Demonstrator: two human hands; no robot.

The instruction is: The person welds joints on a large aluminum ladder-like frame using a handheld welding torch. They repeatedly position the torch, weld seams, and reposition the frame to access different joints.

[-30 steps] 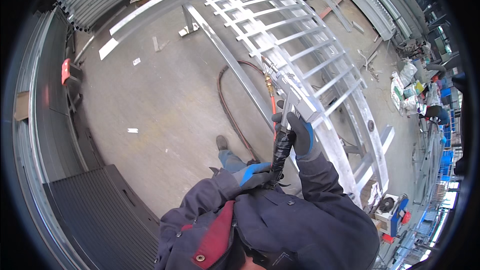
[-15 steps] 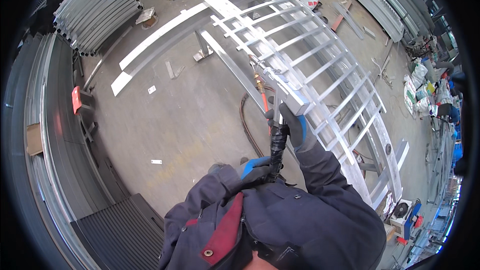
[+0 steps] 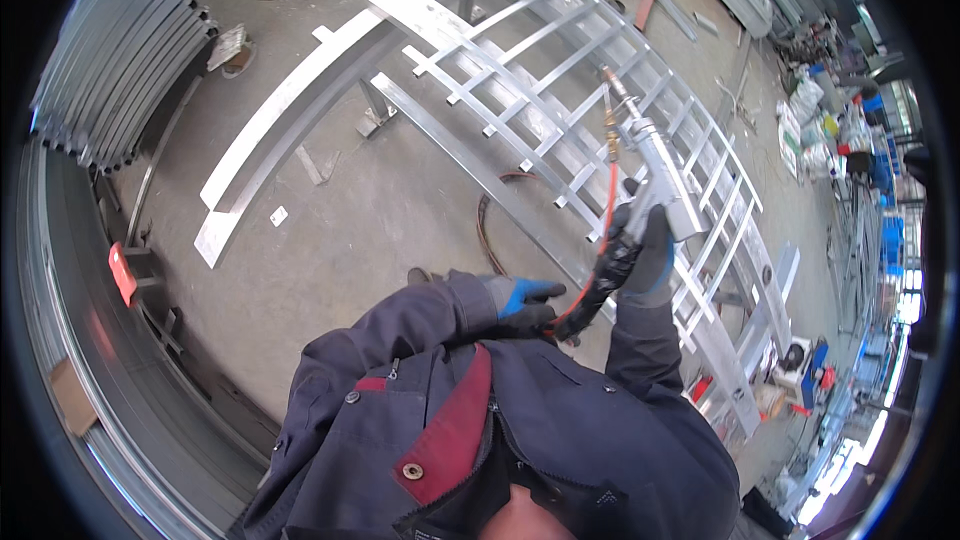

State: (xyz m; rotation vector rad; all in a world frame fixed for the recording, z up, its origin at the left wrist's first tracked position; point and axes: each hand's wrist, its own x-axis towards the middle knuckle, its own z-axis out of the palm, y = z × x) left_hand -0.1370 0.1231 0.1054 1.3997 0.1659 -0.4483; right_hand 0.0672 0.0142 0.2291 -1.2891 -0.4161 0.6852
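In my right hand (image 3: 655, 255), gloved in dark grey and blue, is a silver gun-shaped tool (image 3: 650, 165) with a slim nozzle, tilted up and away over the lattice. Its black-taped handle (image 3: 605, 285) slopes down toward my chest, and an orange hose (image 3: 611, 200) runs beside it from a brass fitting. My left hand (image 3: 525, 305), gloved alike, is close to the handle's lower end with fingers stretched rightward; whether they touch it I cannot tell. Under the tool lies a curved aluminium lattice frame (image 3: 560, 70) of crossed bars on wider curved beams.
A long curved metal beam (image 3: 290, 85) reaches left from the frame. Stacked grey profiles (image 3: 120, 50) fill the far left, with a red-topped stool (image 3: 122, 275) nearer. A dark hose (image 3: 484, 225) loops on the floor. Bags and clutter (image 3: 810, 130) line the right.
My right hand has carried the tool rightward and farther over the lattice, its nozzle raised. My left hand has come away from its hold on the taped handle. The view has shifted too.
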